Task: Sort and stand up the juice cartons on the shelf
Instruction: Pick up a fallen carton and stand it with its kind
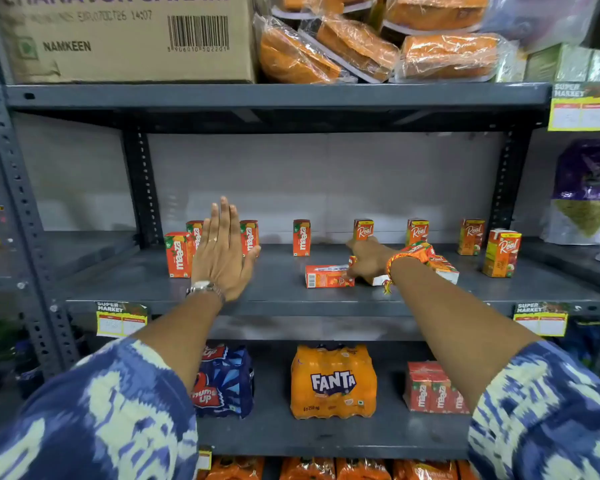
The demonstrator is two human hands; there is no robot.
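Left of centre on the grey shelf [160, 271]: four upright Maaza cartons [178, 254], with the left hand [222, 252] flat, fingers together. Centre: the right hand [368, 259] reaches toward a fallen carton [328, 276], its grip unclear. Right: four upright Real cartons [502, 252], with more toppled cartons [439, 263] beside them.

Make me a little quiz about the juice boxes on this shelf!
1. True or false: the left hand is gripping a juice box.
2. Which word is on the standing boxes at the right end of the shelf? A) Maaza B) Real C) Fanta
3. Fill in: the box by the right hand is lying ____.

Key:
1. False; it is open and flat.
2. B, like the front right box.
3. Flat on its side.
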